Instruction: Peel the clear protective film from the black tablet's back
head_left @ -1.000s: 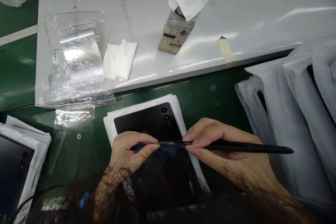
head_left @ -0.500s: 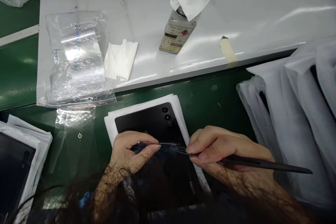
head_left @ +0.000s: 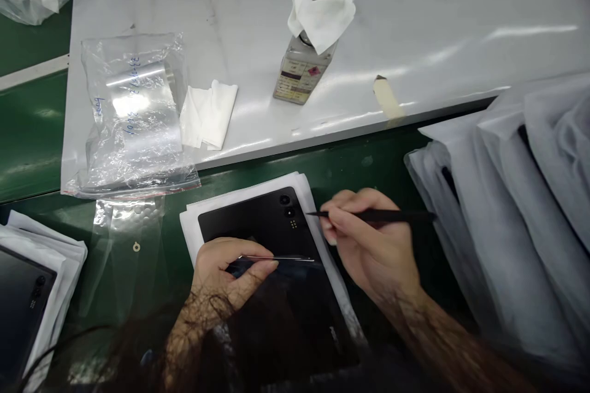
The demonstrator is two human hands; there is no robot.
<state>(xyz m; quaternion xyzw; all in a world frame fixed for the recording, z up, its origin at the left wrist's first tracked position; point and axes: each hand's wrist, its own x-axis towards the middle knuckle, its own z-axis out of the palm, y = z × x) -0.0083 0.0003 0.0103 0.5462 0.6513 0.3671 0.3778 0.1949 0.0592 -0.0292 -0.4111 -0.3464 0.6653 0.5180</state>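
A black tablet [head_left: 258,224] lies back up, its camera lenses showing, on white sheets [head_left: 190,230] on a green belt [head_left: 364,163]. The left hand [head_left: 225,273] is closed on a thin silvery strip [head_left: 276,258] above the tablet; the right hand [head_left: 366,236] pinches a black stylus [head_left: 382,215], its tip just over the tablet's edge. On the white surface [head_left: 415,31] beyond stand a bottle [head_left: 299,70] with a red hazard diamond, draped with a wipe [head_left: 320,21], and a zip bag [head_left: 129,110] bearing blue handwriting too blurred to read

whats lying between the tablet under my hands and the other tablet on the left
In the head view, a clear plastic sheet with a small ring on it lies on the green mat between the black tablet and the other tablet.
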